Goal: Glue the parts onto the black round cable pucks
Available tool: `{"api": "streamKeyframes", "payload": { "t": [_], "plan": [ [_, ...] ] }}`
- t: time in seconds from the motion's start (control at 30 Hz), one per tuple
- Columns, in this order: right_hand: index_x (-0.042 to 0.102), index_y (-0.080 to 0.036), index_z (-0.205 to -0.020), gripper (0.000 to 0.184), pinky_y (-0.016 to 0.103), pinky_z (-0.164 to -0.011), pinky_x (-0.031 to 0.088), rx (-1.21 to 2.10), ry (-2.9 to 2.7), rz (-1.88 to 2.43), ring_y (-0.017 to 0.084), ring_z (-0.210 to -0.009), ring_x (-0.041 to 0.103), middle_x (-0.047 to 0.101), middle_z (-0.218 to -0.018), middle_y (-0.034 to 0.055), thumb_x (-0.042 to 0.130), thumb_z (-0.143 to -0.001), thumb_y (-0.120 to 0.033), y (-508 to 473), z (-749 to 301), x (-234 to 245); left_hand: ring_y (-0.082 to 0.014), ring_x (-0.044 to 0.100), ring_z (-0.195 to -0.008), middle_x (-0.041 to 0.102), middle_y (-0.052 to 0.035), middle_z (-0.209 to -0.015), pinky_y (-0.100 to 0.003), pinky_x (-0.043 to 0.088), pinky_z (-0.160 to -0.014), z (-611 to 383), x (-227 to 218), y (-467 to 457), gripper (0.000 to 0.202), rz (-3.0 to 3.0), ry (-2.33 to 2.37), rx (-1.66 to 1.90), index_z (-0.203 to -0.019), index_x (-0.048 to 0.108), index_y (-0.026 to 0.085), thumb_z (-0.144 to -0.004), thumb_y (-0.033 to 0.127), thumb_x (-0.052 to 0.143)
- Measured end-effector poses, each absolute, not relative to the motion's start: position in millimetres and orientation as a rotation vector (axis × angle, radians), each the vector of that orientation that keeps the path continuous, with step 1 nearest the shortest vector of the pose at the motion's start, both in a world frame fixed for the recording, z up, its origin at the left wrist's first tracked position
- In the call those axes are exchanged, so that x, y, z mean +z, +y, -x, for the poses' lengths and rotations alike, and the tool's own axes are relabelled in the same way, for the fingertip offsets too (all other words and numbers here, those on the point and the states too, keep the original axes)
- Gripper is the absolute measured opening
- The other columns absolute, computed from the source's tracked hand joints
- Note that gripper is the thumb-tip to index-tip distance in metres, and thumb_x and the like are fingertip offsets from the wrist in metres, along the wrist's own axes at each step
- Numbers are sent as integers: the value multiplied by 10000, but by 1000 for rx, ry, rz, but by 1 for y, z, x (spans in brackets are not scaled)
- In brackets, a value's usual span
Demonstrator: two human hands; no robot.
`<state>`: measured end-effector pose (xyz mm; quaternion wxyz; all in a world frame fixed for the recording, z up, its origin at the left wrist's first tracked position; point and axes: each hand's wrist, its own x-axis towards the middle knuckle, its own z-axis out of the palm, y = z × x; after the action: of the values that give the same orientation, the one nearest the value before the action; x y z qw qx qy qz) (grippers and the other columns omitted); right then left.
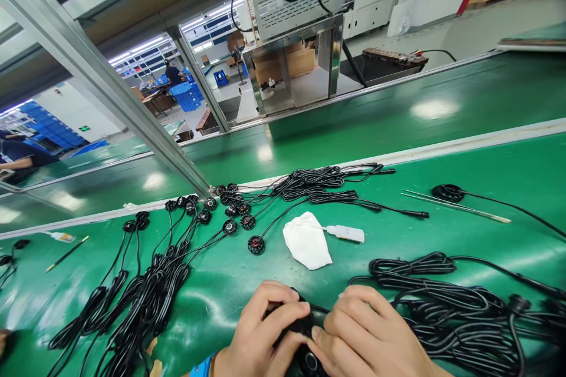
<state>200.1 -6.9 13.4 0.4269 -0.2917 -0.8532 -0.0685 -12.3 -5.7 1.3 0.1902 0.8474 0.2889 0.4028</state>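
Note:
At the bottom middle, my left hand curls its fingers and thumb round a black round plastic part with a cable. From the other side my right hand pinches the same part; its fingers cover much of it. Ahead of my hands a white cloth lies on the green bench, with a small clear dropper bottle touching its right edge. Bundled black cables are heaped beside my right hand. More bundles with round black heads spread out to the left.
Long thin sticks lie at the right near a round black part. A black pen-like stick and another bottle are at the left. Behind a pale rail runs a green belt, and a metal post slants across.

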Motion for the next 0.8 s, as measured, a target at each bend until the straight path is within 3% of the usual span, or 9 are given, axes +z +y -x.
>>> {"api": "streamKeyframes", "payload": {
  "t": [0.27,0.57,0.8],
  "plan": [
    [571,-174,-774,169,367,-764,438,-123,-2134,718,154,-661,546,564,-688,-1,560,-918,-87,-5,-196,5,-209,565,-1040,539,-109,-1000,-323,569,-861,9,4,-5,227,-2459,865,1174,-1149,623,105,-960,81,499],
    [621,-160,-836,125,349,-775,435,-80,-2111,727,148,-671,538,578,-695,5,560,-933,-111,-4,-196,6,-217,592,-1021,565,-110,-989,-351,588,-846,10,9,-6,279,-2455,875,1141,-1199,610,141,-959,83,480],
    [630,-203,-813,300,365,-857,396,-144,-2050,693,143,-661,532,606,-674,-16,424,-1023,-145,4,-195,-11,-217,645,-992,603,-103,-925,-317,607,-821,8,-3,5,206,-2581,831,1225,-1084,643,155,-1000,250,482]
  ]
}}
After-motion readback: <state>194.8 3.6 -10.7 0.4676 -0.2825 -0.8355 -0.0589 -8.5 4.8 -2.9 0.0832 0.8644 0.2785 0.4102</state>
